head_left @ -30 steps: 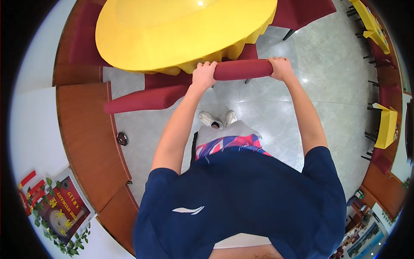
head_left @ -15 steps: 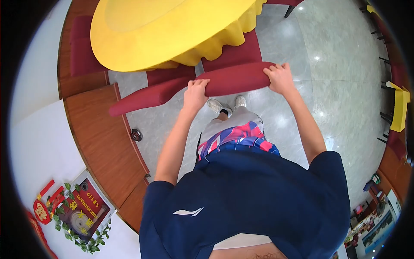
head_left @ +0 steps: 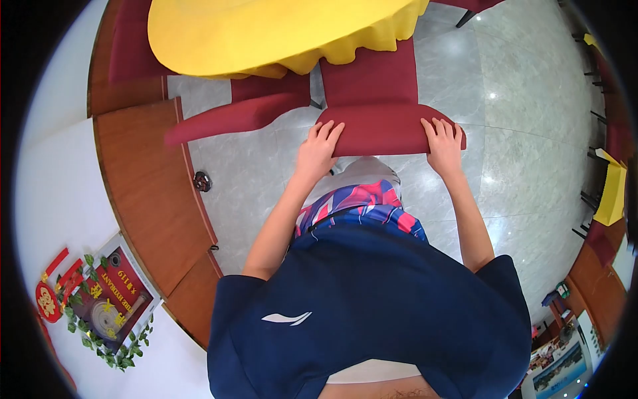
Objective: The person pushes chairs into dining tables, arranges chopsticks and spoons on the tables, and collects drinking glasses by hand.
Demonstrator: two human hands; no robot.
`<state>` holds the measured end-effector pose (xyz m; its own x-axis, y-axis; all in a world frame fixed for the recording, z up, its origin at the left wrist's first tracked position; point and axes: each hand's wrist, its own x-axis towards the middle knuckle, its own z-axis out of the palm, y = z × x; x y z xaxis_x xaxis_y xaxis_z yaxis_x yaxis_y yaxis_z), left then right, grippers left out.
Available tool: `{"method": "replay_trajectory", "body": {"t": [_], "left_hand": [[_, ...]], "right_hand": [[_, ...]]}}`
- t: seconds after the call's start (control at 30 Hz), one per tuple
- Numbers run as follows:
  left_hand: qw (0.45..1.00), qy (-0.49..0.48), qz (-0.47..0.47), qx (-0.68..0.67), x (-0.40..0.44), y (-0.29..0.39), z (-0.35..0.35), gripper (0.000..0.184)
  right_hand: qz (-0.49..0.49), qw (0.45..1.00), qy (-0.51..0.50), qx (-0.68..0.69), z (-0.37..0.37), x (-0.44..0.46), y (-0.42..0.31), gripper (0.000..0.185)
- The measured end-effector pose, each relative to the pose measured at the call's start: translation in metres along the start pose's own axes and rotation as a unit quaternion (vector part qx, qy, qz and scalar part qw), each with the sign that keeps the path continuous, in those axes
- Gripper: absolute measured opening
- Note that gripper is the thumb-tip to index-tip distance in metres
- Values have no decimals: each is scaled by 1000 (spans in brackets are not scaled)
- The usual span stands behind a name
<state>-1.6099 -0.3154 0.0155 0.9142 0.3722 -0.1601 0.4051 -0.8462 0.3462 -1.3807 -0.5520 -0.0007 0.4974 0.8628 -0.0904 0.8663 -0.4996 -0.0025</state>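
A maroon chair [head_left: 379, 126] is seen at about 1 o'clock, covered in matte, fabric-like upholstery; its backrest is padded and rounded at the corners, its seat [head_left: 369, 80] flat and squared. At 12 o'clock a round-edged desk [head_left: 279, 36] is draped in smooth yellow cloth, by whose wavy hem the seat's front edge is hidden. The chair is pointed towards 12 o'clock, its seat faced to the desk and its backrest turned to the wearer; the backrest's long axis is laid roughly from 9 to 3 o'clock. The backrest's left end is held by the left hand [head_left: 318, 147], its right end by the right hand [head_left: 443, 144], with fingers slightly spread and hooked over the upper edge; the thumbs cannot be made out. A second maroon chair [head_left: 249, 114] is set at 11 o'clock. Glossy grey floor tiles [head_left: 525, 146] are spread at 2 o'clock, and brown wood-grained panelling [head_left: 146, 179] is curved by the lens at 9 o'clock.
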Motion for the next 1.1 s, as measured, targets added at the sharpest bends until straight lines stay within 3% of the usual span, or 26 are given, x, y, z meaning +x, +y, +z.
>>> {"method": "replay_trajectory", "body": {"t": [0.23,0.37,0.43,0.53,0.67,0.8,0.93,1.03,1.1], "left_hand": [[981,-13,120,-153,-30,-76,-19,66],[984,39,114,-131,-79,-158,-47,66],[985,122,94,-80,-107,-214,-73,72],[985,172,25,4,-151,-290,-101,83],[985,157,-63,27,-190,-361,-130,101],[981,172,-75,45,-188,-410,-150,104],[980,159,-95,69,-160,-447,-155,106],[981,117,-101,118,-142,-465,-152,107],[986,64,-155,25,-127,-472,-152,95]], "right_hand": [[-8,997,-52,50,-14,15,-105,78],[-39,996,-33,79,-18,32,-206,77],[-49,990,-42,123,-25,50,-255,76],[-74,984,-53,152,-33,82,-309,78],[-61,980,-17,189,-47,116,-375,88],[-63,987,7,149,-49,155,-411,96],[-30,997,-24,72,-34,186,-424,94],[-19,990,-47,133,-21,208,-419,96],[-16,989,-34,142,-18,214,-416,98]]}}
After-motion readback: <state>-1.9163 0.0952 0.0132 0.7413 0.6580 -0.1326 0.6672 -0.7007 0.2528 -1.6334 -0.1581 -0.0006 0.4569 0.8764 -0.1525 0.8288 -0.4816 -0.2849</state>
